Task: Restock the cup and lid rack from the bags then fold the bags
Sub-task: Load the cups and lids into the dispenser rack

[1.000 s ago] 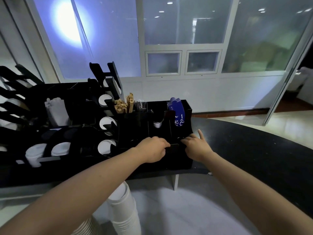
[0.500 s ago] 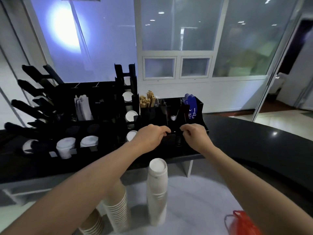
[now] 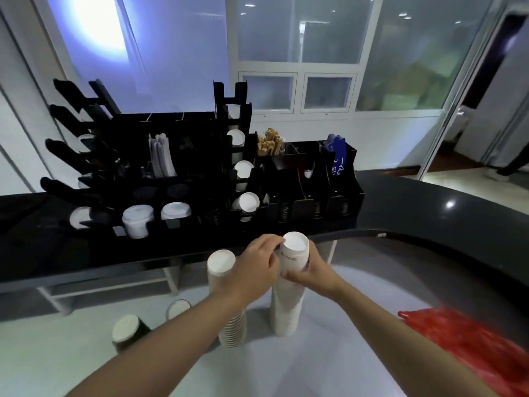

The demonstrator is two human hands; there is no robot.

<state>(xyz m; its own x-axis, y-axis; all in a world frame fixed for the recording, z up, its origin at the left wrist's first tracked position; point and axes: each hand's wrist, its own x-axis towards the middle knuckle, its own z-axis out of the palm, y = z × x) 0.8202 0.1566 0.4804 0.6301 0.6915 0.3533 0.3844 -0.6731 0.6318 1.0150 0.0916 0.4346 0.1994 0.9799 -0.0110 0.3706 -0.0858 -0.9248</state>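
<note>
Both hands on the top of the tall white cup stack, in front of the rack.

Right hand [image 3: 310, 272] wraps the upper part of the tall white cup stack [image 3: 289, 293], fingers curled round its side. Left hand [image 3: 257, 267] is at the top cup, fingertips pinching near its rim; exact contact is partly hidden. The stack stands upside-down on the white surface [image 3: 329, 368] below the dark tabletop [image 3: 429, 213]. A second cup stack [image 3: 226, 299] stands just left of it, partly behind the left forearm. Two shorter cup stacks [image 3: 128, 333] sit further left. The black cup and lid rack [image 3: 200, 179] sits on the tabletop behind, with white lids and cups in several slots. A red bag [image 3: 469, 342] lies at lower right, blurred.
</note>
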